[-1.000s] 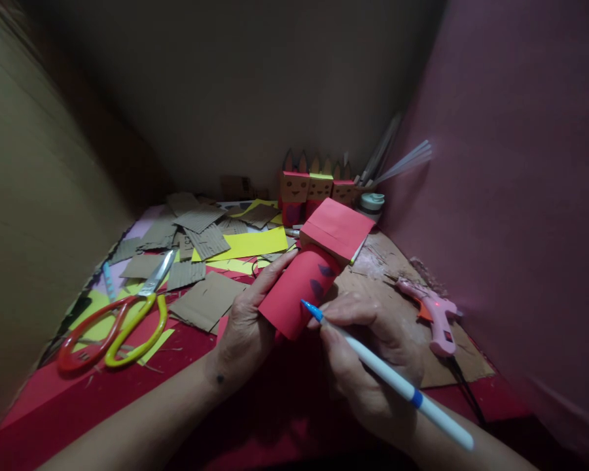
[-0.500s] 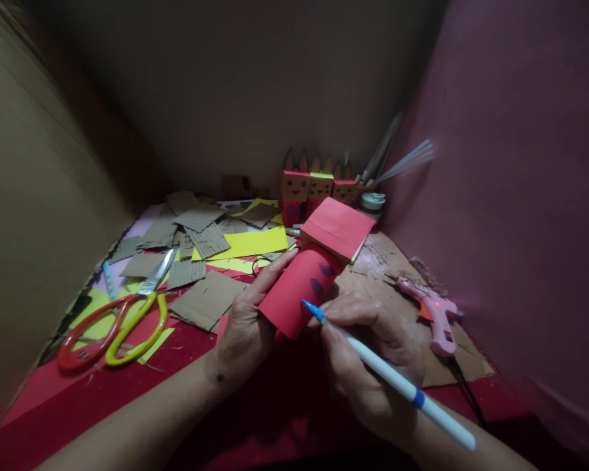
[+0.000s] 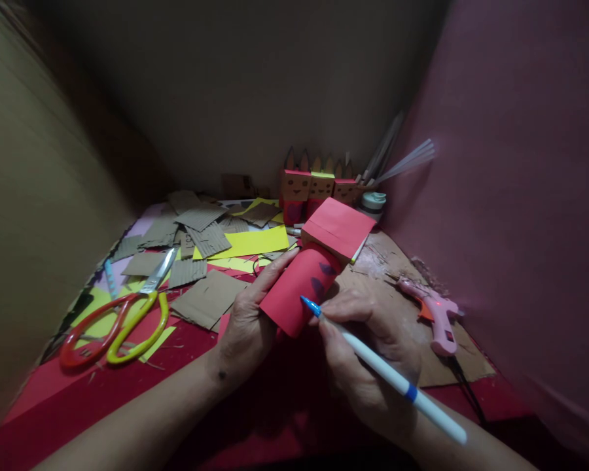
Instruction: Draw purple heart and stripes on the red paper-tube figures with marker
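Note:
My left hand (image 3: 250, 320) grips a red paper figure (image 3: 292, 288), a tube with a boxy red-covered head, tilted up to the right. Dark blue, leaf-shaped marks run down the tube's right side. Between the fingers of my right hand (image 3: 368, 347) is a white marker (image 3: 383, 366) with a blue tip and a blue band. Its tip is at the tube's surface, just below the marks; whether it touches I cannot tell. Beyond the figure's head stand several similar cardboard figures (image 3: 297, 186) with pointed ears and drawn faces.
Scissors (image 3: 142, 297) with red and yellow handles lie at the left, among cardboard scraps (image 3: 209, 297) and yellow paper strips (image 3: 248, 242). A pink glue gun (image 3: 439, 320) rests on a cardboard sheet (image 3: 451, 369) at right. Behind are a lidded jar (image 3: 372, 204) and clear glue sticks (image 3: 410, 160).
The marker and my right hand have shifted slightly left, the tip moving a little up along the tube. My left hand keeps its hold on the figure.

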Available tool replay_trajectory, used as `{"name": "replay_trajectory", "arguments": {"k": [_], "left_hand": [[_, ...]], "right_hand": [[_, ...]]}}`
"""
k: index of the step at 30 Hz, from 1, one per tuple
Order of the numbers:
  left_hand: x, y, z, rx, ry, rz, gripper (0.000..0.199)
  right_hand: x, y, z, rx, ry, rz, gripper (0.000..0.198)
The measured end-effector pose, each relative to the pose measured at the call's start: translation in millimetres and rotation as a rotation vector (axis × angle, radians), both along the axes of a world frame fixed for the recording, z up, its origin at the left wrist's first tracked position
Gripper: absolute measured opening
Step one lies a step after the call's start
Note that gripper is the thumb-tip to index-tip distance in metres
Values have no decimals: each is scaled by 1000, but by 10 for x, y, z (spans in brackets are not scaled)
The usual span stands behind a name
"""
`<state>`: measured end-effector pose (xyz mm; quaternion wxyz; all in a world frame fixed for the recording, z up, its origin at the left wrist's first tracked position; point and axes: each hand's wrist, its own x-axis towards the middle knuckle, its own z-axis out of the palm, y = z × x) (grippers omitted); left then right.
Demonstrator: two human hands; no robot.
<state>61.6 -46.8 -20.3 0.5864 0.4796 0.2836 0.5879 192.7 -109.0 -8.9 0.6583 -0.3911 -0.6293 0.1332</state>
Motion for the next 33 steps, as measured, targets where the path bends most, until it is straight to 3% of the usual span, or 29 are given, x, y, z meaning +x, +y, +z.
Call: {"name": "replay_trajectory", "arguments": {"k": [4, 9, 18, 23, 33], "left_hand": [[0, -6, -5, 11, 8, -4, 37], [0, 7, -21, 29, 28, 22, 42], [-30, -1, 33, 75, 205, 35, 73], [-33, -20, 36, 90, 191, 38, 68], [21, 60, -109, -25, -53, -20, 43]], "right_hand": [[-5, 7, -4, 3, -7, -8, 18], [-19, 20, -24, 11, 5, 4, 18], [4, 8, -37, 26, 1, 47, 21], [2, 10, -8, 30, -23, 21, 20], [6, 15, -13, 39, -21, 46, 21]]}}
